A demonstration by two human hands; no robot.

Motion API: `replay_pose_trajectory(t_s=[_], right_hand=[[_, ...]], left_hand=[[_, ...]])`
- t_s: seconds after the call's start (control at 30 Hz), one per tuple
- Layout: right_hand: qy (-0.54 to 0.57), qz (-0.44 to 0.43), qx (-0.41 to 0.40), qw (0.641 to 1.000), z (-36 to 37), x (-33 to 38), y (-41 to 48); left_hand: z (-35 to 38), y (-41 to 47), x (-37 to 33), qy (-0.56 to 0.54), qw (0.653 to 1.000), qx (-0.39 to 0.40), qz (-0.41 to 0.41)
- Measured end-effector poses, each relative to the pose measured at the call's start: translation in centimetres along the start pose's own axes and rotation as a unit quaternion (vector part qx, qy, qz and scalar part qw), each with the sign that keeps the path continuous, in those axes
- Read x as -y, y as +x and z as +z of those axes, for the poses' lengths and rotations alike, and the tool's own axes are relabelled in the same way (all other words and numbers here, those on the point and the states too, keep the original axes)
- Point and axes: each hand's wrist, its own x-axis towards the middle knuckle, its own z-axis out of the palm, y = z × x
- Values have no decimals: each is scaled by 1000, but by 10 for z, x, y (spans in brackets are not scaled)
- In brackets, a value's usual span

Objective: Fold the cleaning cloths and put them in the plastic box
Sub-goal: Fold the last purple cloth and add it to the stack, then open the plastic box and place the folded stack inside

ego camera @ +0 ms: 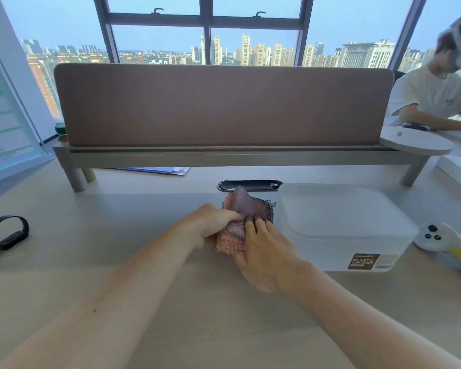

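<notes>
Holding cloth (230, 237) in both grips, low over table (91, 262). Left grip (216, 222) curled round its left edge. Right grip (266, 257) pinching it: fingers laid over the top, thumb at the near edge. Pink weave between the grips, purple-grey flap sticking up beyond the fingertips.

Just right of right grip: plastic box (343, 217), lid on, label facing near side, close to the flap's far corner.
Behind the grips: black cable port (250, 185), partly covered by the flap. Further back, brown divider screen (218, 102), papers (157, 170) under its shelf.
Well left of left grip: black watch strap (6, 233).
Right of the box: white controller (442, 241), cut off by frame edge.
Far right: second person (437, 94), blurred.

Can't tell if cloth touches table, or how many folds. Box contents unreadable through frosted walls.
</notes>
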Motion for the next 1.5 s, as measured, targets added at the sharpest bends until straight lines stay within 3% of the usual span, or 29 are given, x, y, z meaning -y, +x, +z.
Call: replay_pose_trajectory(t_s=[0.23, 0.4, 0.53, 0.63, 0.73, 0.83, 0.93, 1.0, 1.07, 1.1, 1.23, 1.43, 1.5], right_hand=[[63, -21, -9, 998, -27, 4, -23], [179, -56, -115, 976, -53, 1, -48], [278, 64, -228, 931, -74, -60, -71], [278, 160, -268, 908, -81, -123, -86], [269, 286, -211, 895, -71, -168, -101], [314, 347, -125, 875, -58, -183, -110], [428, 381, -102, 813, -48, -182, -111], [461, 378, -114, 795, -43, -180, -109], [469, 363, -117, 797, -45, -168, -107], [471, 353, -114, 800, -45, -159, -106], [477, 311, -110, 815, -44, -119, -111], [594, 194, -85, 776, -51, -55, -128], [601, 165, -81, 778, -61, -44, -128]], left_hand=[[-14, -3, 35, -75, 997, -22, -7], [-81, -34, 64, -66, 997, -31, -19], [-142, -69, 87, -74, 994, -78, -23], [-169, -94, 94, -51, 991, -112, -55], [-186, -93, 93, 76, 982, -158, -70], [-176, -96, 63, 284, 930, -233, -25], [-113, -111, 24, 264, 917, -265, 141], [-50, -113, 9, 215, 947, -147, 187], [12, -107, 7, 113, 981, 12, 158], [36, -104, 8, 64, 985, 50, 151], [54, -110, 26, -86, 982, -17, 166], [-2, -175, 61, 0, 978, -39, 207], [-19, -181, 60, 43, 975, -78, 205]])
